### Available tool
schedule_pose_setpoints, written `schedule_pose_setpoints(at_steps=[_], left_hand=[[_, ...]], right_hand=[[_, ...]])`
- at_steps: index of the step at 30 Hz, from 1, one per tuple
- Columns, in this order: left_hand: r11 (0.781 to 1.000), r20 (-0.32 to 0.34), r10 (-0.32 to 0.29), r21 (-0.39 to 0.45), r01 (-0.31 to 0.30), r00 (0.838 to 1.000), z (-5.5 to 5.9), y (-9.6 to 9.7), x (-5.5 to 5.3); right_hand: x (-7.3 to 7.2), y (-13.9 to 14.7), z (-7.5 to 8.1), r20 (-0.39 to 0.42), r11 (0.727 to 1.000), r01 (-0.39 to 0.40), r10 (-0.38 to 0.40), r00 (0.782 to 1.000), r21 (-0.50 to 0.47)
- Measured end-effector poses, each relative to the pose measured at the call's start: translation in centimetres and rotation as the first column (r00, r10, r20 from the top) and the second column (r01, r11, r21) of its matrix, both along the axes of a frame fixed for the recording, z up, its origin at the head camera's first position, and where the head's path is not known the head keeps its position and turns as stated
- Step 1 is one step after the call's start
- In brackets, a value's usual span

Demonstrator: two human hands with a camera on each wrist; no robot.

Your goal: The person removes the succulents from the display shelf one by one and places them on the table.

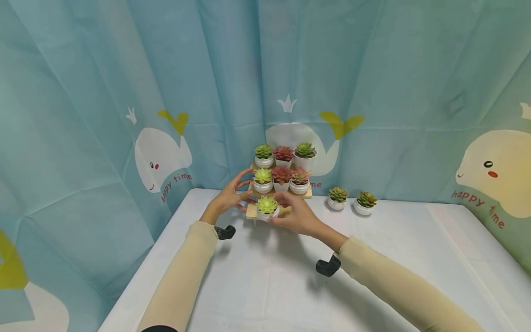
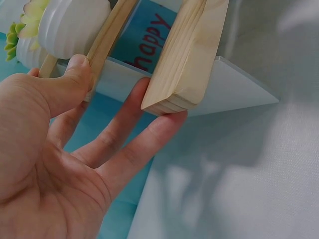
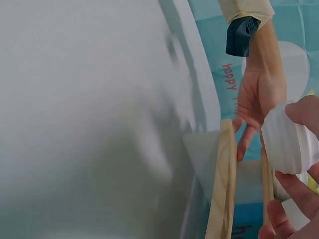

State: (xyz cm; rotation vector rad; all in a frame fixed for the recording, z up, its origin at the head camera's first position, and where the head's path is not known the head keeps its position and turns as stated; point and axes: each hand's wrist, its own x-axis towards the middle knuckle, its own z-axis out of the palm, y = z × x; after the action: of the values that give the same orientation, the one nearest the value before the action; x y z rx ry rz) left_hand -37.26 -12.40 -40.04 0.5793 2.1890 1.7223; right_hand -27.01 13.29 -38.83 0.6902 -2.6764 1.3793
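A tiered wooden plant stand (image 1: 250, 212) with white side panels stands at the table's far side. My right hand (image 1: 299, 215) pinches the white ribbed pot (image 3: 286, 142) of a light-green succulent (image 1: 267, 204), thumb on one side and fingers on the other. In the head view this pot overlaps the lowest shelf; in the right wrist view it is apart from the lowest shelf (image 3: 223, 184). My left hand (image 1: 229, 197) holds the stand's left end. Its thumb lies on the middle shelf's end, and two fingertips touch the lowest shelf (image 2: 184, 64).
Potted succulents, green and red, fill the top and middle shelves, among them a red one (image 1: 281, 175) in the middle. Two more, a green succulent (image 1: 338, 198) and a darker one (image 1: 365, 203), stand on the white table (image 1: 406, 258) to the right. A blue curtain (image 1: 232, 69) hangs behind.
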Motion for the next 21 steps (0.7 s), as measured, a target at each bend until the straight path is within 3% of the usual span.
schedule_pose_setpoints(at_steps=[13, 21], left_hand=[[1.0, 0.003, -0.014, 0.011, 0.014, 1.0, 0.1, -0.1, 0.1], [1.0, -0.003, -0.022, 0.011, 0.022, 1.0, 0.2, -0.1, 0.1]], right_hand=[[1.2, 4.5, -0.3, -0.061, 0.998, -0.021, 0.024, 0.998, 0.051], [1.5, 8.0, -0.6, -0.067, 0.994, 0.049, -0.042, 0.997, 0.096]])
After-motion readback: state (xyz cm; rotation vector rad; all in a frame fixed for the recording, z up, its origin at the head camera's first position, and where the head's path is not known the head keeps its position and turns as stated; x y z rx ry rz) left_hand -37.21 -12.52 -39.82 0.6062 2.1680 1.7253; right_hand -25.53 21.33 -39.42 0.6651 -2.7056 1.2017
